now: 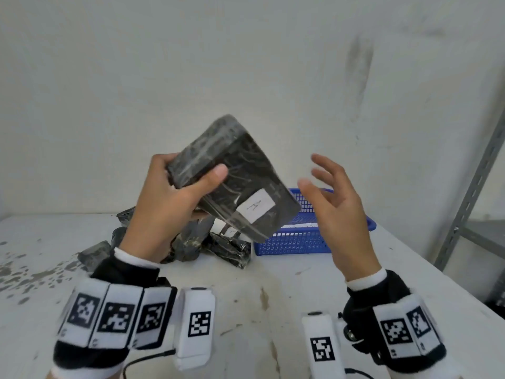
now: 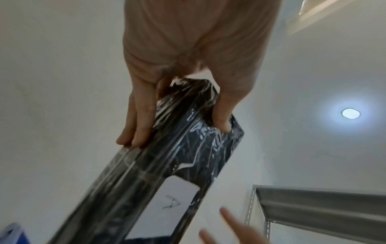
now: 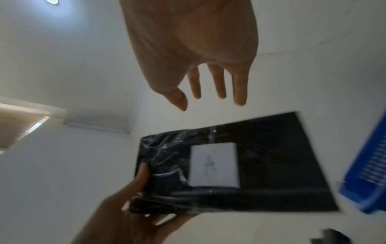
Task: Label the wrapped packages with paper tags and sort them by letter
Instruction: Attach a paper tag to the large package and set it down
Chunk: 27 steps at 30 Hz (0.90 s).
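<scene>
My left hand grips a flat black package wrapped in clear film, lifted above the table and tilted. A white paper tag marked "A" is stuck on its upper face. In the left wrist view the fingers curl round one end of the package, and the tag shows lower down. My right hand hovers open just right of the package, fingers spread and touching nothing. From the right wrist the open hand hangs above the package and tag.
Several more black wrapped packages lie heaped on the stained white table behind my left hand. A blue plastic basket holding white paper stands to their right. A grey metal shelf frame rises at the table's right edge.
</scene>
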Each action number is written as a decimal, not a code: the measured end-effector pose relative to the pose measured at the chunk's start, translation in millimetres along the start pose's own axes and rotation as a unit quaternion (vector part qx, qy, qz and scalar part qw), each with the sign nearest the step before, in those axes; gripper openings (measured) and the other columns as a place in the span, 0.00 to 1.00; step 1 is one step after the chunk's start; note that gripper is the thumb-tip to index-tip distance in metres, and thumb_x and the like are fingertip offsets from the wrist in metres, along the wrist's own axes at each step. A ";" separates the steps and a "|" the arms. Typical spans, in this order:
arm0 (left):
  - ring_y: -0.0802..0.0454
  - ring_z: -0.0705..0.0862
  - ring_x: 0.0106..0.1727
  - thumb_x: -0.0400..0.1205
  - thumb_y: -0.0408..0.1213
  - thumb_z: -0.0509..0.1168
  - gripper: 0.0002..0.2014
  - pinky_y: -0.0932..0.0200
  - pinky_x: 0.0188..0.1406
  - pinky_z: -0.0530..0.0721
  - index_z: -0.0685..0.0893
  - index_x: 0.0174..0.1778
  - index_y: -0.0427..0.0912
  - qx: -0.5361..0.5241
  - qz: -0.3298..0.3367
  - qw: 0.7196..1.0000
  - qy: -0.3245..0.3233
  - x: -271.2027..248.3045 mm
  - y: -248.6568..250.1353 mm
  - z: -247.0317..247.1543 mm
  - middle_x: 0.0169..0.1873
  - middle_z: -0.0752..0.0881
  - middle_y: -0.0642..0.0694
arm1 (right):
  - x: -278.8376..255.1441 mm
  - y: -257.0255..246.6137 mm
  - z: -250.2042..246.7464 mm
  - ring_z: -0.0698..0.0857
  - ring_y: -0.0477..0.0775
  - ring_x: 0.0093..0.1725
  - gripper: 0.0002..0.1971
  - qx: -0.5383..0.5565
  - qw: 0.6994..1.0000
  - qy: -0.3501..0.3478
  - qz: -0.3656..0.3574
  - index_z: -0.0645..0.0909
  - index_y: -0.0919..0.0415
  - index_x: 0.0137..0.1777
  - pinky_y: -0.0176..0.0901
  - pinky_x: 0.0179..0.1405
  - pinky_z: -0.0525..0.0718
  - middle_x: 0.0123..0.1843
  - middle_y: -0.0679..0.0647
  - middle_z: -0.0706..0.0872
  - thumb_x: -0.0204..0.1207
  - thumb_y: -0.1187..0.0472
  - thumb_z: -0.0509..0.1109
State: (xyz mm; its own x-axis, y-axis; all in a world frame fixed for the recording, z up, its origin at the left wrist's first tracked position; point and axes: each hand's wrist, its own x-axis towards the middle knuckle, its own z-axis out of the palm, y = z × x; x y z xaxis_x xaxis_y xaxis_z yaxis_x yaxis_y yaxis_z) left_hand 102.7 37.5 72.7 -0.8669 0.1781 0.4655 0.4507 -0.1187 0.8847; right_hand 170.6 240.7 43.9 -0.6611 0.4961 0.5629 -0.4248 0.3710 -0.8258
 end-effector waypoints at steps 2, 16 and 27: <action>0.52 0.92 0.43 0.63 0.52 0.75 0.34 0.55 0.37 0.91 0.73 0.63 0.42 -0.071 -0.036 0.997 0.013 -0.9 -2.7 -0.9 0.55 0.86 0.43 | -3.2 18.5 -3.8 0.75 0.48 0.77 0.31 -0.025 0.997 0.028 0.063 0.66 0.34 0.79 0.44 0.71 0.77 0.81 0.48 0.71 0.81 0.53 0.73; 0.39 0.89 0.53 0.77 0.59 0.67 0.24 0.39 0.51 0.89 0.72 0.67 0.56 -0.005 -0.173 0.984 -0.046 -21.0 -34.4 56.4 0.57 0.86 0.47 | -15.8 56.9 -71.6 0.89 0.54 0.53 0.17 0.041 0.965 0.018 0.257 0.79 0.58 0.69 0.45 0.34 0.88 0.57 0.54 0.89 0.83 0.54 0.70; 0.38 0.90 0.45 0.81 0.42 0.69 0.13 0.41 0.52 0.89 0.87 0.40 0.33 0.158 -0.276 0.931 -0.179 -32.2 -118.6 133.2 0.42 0.90 0.34 | -6.6 119.5 -157.8 0.87 0.63 0.55 0.15 -0.139 0.917 0.023 0.372 0.80 0.63 0.63 0.48 0.35 0.84 0.58 0.62 0.88 0.80 0.57 0.73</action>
State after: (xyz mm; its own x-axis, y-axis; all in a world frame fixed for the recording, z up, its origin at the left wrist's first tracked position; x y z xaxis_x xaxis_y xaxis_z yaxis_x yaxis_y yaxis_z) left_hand 105.5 175.9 -44.2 -0.8841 0.4476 -0.1339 0.0468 0.3700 0.9279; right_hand 221.8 405.7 -53.0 -0.6749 0.7230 -0.1477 0.3126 0.0988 -0.9447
